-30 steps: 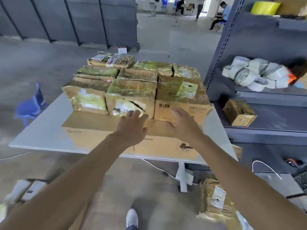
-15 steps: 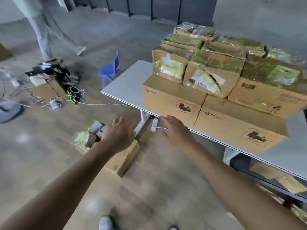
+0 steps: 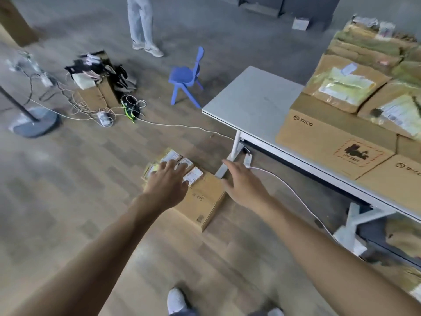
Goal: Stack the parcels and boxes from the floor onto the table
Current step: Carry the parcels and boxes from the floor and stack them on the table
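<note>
The left hand, fingers spread and empty, hangs over small labelled parcels lying on a flat cardboard box on the floor, the right hand equally slack and empty beside it, near the table bearing stacked boxes.

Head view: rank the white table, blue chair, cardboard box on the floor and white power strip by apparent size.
1. white table
2. cardboard box, though it is nearer the camera, so its lead over the chair is unsure
3. blue chair
4. white power strip
</note>
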`<state>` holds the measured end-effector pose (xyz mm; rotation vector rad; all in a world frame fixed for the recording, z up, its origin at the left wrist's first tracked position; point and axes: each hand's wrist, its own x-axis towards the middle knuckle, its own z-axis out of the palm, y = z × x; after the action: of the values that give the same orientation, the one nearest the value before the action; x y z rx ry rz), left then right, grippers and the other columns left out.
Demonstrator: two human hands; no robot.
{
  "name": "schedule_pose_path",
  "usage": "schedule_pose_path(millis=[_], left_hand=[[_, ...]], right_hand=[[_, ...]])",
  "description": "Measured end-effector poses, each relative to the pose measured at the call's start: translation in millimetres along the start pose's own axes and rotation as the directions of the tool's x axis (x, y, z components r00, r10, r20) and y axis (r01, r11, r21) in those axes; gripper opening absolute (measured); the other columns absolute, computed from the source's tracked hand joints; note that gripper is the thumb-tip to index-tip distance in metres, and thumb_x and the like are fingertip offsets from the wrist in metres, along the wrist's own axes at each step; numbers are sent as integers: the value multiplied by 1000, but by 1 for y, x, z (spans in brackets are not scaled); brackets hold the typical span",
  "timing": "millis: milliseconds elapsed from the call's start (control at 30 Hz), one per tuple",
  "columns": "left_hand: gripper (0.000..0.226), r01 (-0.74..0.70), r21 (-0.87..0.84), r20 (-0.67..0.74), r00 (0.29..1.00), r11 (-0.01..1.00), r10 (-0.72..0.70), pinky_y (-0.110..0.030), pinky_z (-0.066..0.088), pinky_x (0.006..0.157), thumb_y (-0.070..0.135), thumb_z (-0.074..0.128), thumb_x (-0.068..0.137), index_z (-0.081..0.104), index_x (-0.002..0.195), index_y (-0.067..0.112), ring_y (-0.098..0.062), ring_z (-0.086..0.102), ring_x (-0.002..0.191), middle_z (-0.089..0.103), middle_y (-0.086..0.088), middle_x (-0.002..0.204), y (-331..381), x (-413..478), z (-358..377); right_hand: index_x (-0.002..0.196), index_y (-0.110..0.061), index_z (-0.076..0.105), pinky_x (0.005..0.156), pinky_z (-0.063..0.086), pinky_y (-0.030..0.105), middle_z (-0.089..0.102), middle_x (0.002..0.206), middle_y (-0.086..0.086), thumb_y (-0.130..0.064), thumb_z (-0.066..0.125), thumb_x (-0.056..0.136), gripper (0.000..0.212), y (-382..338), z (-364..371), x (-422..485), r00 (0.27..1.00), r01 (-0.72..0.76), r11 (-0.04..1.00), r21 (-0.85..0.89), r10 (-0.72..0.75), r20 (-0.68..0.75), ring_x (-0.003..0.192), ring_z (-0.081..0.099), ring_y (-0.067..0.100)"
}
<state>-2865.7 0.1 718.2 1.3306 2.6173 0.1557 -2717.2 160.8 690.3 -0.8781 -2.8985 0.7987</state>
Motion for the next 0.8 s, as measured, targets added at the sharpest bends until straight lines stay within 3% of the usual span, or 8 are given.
schedule_pose_path(millis=[333,800], left_hand=[[51,121,-21,200,973,992,-114,-45,42,100,38,46,95,36,143,21,-32,37,130,41,-9,140,-123,43,27],[53,264,13,420,874,965,-244,-44,40,102,36,46,96,33,145,23,-30,38,132,40,-8,142,-258,216,141]], right_hand=[[148,-29,26,94,44,42,38,145,1,-36,43,98,53,-60,74,96,994,-46,999,0,46,99,127,43,25],[149,-27,24,84,46,38,40,145,8,-38,39,101,52,-29,232,306,938,-146,985,90,109,328,123,49,25]])
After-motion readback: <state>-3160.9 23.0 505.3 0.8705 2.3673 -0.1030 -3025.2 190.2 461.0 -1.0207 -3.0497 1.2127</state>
